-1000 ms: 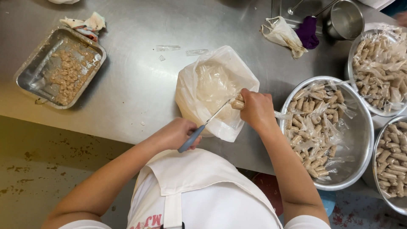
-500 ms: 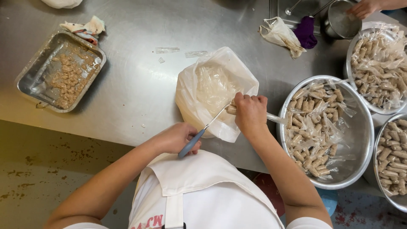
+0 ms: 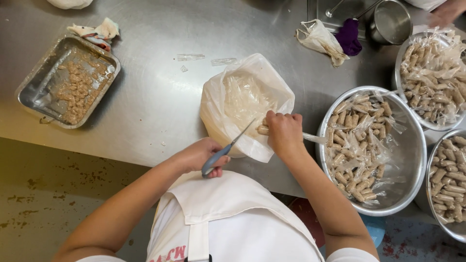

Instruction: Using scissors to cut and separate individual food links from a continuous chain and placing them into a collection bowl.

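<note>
Sausage [image 3: 262, 130]: small, soft, slippery in its wrap; right hand [image 3: 284, 132] pinches one end, fingers closed.
Scissors [image 3: 228, 149]: left hand [image 3: 204, 154] wrapped shut round the handle, blades at the right fingertips.
Grip: probably best near the cut end.

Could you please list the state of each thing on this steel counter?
White plastic bag: open, holding clear wrappers.
Grey-handled scissors: in left hand, blades on the roll.
Wrapped tan roll: pinched by right hand.
Round steel bowl: part full of rolls.
Rectangular steel tray: part full of crumbles.
</note>
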